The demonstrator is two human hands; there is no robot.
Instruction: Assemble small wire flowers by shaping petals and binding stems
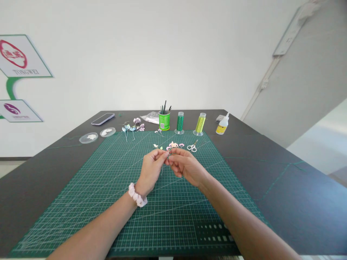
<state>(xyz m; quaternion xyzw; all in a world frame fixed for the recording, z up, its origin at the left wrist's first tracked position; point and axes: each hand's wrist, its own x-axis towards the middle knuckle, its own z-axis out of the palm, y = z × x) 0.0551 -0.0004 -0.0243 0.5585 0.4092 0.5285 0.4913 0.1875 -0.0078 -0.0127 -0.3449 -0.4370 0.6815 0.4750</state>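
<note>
Above the middle of the green cutting mat [114,187], my left hand [154,167] and my right hand [187,165] meet at the fingertips. Both are closed in a pinch. A thin greenish bit shows between the fingertips, too small to name. A pale scrunchie [137,195] circles my left wrist. Just beyond the fingers lie small pink and cream flower pieces [173,144], partly hidden by my hands. White-handled scissors [192,147] rest on the mat to the right of them, and a small white leaf-like piece [155,146] lies to the left.
Along the mat's far edge stand a green can of tools [164,121], a green thread spool [180,122] and a yellow-green spool [200,124]. A glue bottle [222,125] is at right. Blue flowers [128,128], shallow dishes [89,137] and a phone [103,118] lie at left.
</note>
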